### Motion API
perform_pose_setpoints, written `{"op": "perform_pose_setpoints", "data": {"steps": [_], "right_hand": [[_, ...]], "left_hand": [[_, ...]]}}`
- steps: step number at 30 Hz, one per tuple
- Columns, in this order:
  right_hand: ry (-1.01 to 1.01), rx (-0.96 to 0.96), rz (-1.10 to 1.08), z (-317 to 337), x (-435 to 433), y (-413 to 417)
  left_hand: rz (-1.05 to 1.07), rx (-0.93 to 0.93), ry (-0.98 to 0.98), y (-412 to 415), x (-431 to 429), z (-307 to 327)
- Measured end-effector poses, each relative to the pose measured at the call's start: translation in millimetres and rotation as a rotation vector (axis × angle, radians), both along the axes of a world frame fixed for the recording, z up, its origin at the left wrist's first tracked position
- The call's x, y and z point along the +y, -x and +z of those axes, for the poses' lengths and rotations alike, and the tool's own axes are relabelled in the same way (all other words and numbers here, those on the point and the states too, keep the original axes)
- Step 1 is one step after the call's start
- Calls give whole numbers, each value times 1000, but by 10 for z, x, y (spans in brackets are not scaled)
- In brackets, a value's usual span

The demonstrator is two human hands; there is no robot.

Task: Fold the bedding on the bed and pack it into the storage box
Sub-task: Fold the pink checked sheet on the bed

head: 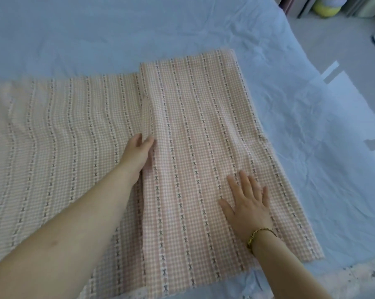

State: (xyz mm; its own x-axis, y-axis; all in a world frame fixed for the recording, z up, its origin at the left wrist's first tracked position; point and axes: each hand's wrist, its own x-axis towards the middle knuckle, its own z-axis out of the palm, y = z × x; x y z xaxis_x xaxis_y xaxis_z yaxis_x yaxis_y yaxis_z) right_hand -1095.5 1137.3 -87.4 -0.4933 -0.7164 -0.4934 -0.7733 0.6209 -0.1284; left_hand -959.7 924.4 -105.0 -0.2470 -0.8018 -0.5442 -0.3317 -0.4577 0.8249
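Observation:
A pink checked bedding sheet (63, 130) with white patterned stripes lies spread across the bed. Its right part is folded over as a brighter flap (195, 126) whose left edge runs down the middle. My left hand (138, 152) lies at that edge, its fingers tucked into or under the flap, so its grip is hidden. Flat on the flap, nearer the bed's front, rests my right hand (248, 203) with fingers spread and a gold bracelet on the wrist. No storage box is in view.
A pale blue wrinkled sheet (139, 29) covers the bed. White flat sheets (352, 104) lie over the bed's right edge. A yellow object (325, 7) and panels stand on the floor at top right. Floral fabric (365, 277) shows at bottom right.

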Motion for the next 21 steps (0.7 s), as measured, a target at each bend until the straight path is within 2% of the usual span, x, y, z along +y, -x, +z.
{"op": "perform_pose_setpoints", "data": {"steps": [4, 9, 13, 15, 18, 21], "right_hand": [[12, 36, -22, -73, -216, 10], [28, 84, -130, -112, -601, 99], [-85, 52, -141, -152, -762, 124], [-103, 41, -145, -181, -826, 121], [-132, 25, -172, -165, -882, 87], [-136, 47, -188, -168, -935, 75]], "left_hand": [[5, 59, 28, 312, -680, -21], [63, 23, 400, 421, -925, 56], [108, 7, 300, 227, -937, -170], [67, -1, 255, 236, -1125, -180], [133, 19, 148, 319, -1578, -135], [71, -22, 216, 388, -1978, -121]]}}
